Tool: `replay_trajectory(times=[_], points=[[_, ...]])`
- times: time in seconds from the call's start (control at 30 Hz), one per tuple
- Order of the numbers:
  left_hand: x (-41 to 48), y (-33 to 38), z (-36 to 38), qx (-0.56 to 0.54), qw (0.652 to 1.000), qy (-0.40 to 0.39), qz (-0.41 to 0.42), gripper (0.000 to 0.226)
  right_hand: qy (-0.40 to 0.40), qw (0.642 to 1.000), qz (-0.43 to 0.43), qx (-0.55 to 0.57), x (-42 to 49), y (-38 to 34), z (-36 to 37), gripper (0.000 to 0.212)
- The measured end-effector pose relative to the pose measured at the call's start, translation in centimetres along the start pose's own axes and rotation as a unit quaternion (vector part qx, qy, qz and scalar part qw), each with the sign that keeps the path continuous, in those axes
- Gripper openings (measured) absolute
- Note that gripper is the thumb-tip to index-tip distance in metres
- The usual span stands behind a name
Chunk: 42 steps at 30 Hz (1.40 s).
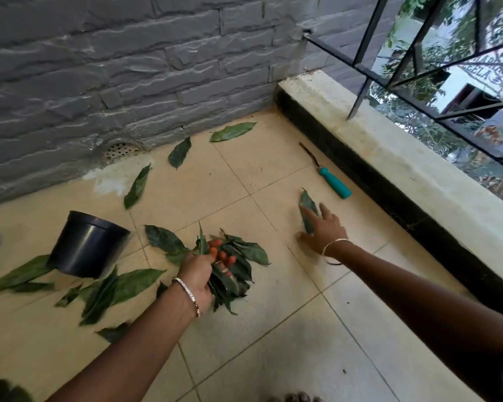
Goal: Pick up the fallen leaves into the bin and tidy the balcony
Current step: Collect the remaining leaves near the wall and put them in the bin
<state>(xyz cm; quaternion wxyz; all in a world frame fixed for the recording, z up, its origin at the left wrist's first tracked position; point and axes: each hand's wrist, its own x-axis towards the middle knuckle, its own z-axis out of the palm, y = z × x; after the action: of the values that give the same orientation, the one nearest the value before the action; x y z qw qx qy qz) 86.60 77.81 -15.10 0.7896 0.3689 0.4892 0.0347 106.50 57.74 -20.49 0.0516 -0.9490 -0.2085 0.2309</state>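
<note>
My left hand (199, 271) grips a thick bunch of green leaves (238, 262) low over the tiled floor. My right hand (321, 227) reaches out to the right, its straight fingers resting on a single leaf (307, 204) that lies flat on the tiles. A black pot (87, 245) sits tipped on the floor to the left of the bunch. Loose leaves lie around it: one beside the bunch (163, 239), several at the lower left (114, 288), and three nearer the wall (137, 185) (180, 152) (233, 131).
A small tool with a teal handle (334, 182) lies by the dark base of the concrete ledge (389, 158) on the right, with a metal railing above it. A grey stone wall (128, 68) with a round drain (119, 149) closes the back.
</note>
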Motion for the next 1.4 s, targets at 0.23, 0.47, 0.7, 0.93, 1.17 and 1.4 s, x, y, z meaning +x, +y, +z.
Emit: replay_trajectory(times=[0.23,0.47,0.7,0.93,1.17,1.4], points=[[0.6,1.6,-3.5,0.019,0.998,0.065,0.004,0.012,0.128,0.988,-0.05,-0.064,2.4,0.9,3.6,0.043],[-0.1,1.1,-4.1,0.023,1.0,0.013,-0.012,0.042,0.2,0.951,-0.114,0.204,-3.6,-6.2,2.1,0.017],[-0.9,0.4,-2.9,0.095,0.995,-0.023,0.011,0.047,0.11,0.892,-0.275,0.34,-12.7,-15.0,3.9,0.024],[-0.7,1.1,-4.8,0.038,0.996,0.069,0.032,0.026,0.124,0.929,-0.213,0.278,-8.4,-12.7,4.0,0.005],[-1.6,1.5,-6.7,0.011,1.0,-0.009,0.012,0.027,0.043,0.976,-0.188,0.1,-1.0,-11.9,4.7,0.052],[-1.9,1.7,-8.7,-0.013,1.0,0.002,0.013,0.021,0.075,0.975,-0.181,0.101,-0.7,-12.4,6.1,0.019]])
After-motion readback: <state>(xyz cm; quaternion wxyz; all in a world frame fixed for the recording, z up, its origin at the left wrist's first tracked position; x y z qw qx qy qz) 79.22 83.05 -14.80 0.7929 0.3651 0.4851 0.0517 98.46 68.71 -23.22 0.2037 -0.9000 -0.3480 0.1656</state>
